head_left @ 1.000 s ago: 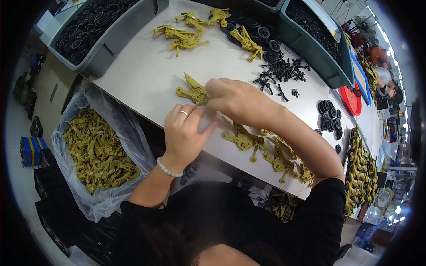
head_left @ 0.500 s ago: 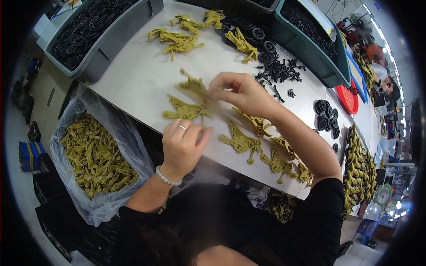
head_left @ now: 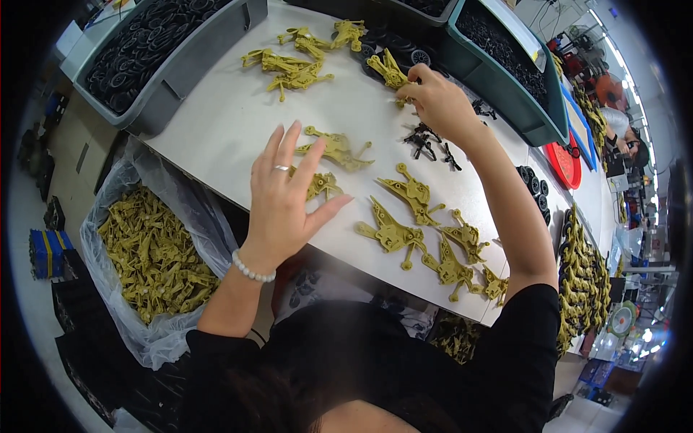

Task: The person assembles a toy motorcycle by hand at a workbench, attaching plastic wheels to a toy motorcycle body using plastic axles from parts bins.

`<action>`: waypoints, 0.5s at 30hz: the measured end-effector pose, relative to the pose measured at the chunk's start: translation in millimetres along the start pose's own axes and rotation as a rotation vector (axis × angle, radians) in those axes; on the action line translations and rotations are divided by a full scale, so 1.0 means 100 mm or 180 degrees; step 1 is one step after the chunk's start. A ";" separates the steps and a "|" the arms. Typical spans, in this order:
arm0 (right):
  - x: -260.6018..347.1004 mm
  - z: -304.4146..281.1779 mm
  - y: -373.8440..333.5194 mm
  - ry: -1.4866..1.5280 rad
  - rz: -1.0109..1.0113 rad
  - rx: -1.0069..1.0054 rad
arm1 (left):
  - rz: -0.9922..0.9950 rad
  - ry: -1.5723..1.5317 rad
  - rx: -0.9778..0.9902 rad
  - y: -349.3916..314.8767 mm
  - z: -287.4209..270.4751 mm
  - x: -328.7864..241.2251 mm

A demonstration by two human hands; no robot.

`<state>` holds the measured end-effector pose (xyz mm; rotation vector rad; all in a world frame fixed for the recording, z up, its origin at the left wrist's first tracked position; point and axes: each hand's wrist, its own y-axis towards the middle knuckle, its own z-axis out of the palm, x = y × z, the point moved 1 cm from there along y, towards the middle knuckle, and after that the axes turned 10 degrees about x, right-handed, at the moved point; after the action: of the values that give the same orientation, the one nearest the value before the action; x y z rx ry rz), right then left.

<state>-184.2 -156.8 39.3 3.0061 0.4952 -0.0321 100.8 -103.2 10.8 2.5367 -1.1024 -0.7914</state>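
Note:
My left hand (head_left: 278, 191), with a ring and a bead bracelet, is open with fingers spread. It hovers over a yellow plastic part (head_left: 321, 186), which it partly covers. Just beyond its fingertips a second yellow piece (head_left: 336, 150) shows slightly blurred on the table. My right hand (head_left: 442, 105) reaches to the far side, its fingers closed on the lower end of a yellow plastic part (head_left: 388, 68) beside black wheels (head_left: 421, 56). The fingertips' exact hold is partly hidden. Small black plastic pieces (head_left: 422, 141) lie below that hand.
Several yellow parts (head_left: 393, 229) lie along the near edge, others (head_left: 289, 72) at the back. A grey bin (head_left: 170, 79) of black rings stands left, a green bin (head_left: 498, 86) right. A plastic-lined container (head_left: 155, 252) of yellow parts is lower left; a red tray (head_left: 567, 166) is right.
My right hand has moved away, up and right, to the far yellow part, which has shifted slightly. My left hand has opened and lifted; the yellow pieces near it lie differently.

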 end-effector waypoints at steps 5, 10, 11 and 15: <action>-0.05 -0.05 0.08 -0.0296 -0.0365 -0.0528 | -0.0101 0.0585 0.0853 0.05 0.19 -0.03; 0.39 -0.33 0.12 0.0920 -0.0642 -0.0935 | 0.0026 -0.0011 0.0273 0.04 0.13 -0.15; 0.54 -0.33 0.16 0.1119 -0.0795 -0.0897 | 0.0070 -0.0443 -0.0281 0.02 0.10 -0.12; 1.07 -0.18 0.34 0.1239 -0.1586 -0.0579 | -0.0453 -0.0482 -0.1184 0.03 -0.10 0.09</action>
<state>-72.2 -152.8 56.3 2.6341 1.1972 0.5361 109.4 -111.4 17.2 2.2856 -0.7355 -1.1253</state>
